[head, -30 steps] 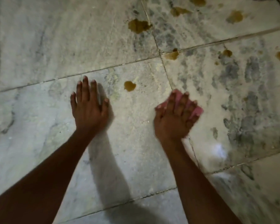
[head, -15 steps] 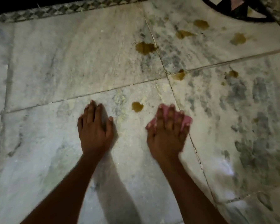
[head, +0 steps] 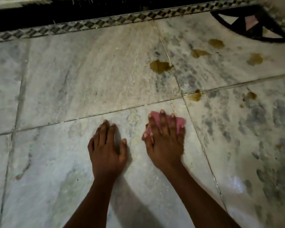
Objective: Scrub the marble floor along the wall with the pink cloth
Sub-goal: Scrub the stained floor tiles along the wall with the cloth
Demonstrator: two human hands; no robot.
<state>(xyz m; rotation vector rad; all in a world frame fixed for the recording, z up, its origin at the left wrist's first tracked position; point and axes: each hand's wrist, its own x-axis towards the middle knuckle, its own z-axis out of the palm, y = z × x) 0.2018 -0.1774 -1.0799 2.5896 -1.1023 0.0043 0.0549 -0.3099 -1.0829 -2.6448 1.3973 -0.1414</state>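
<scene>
Slid forward over the brown spot since a moment ago, right hand spread flat pressing pink cloth onto marble floor near a tile joint, left hand flat beside it bracing, likely to slip on the wet film under weight

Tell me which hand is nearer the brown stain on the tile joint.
Right. The right hand, pressing the pink cloth, lies just below the brown stain; the left hand rests flat farther left.
</scene>
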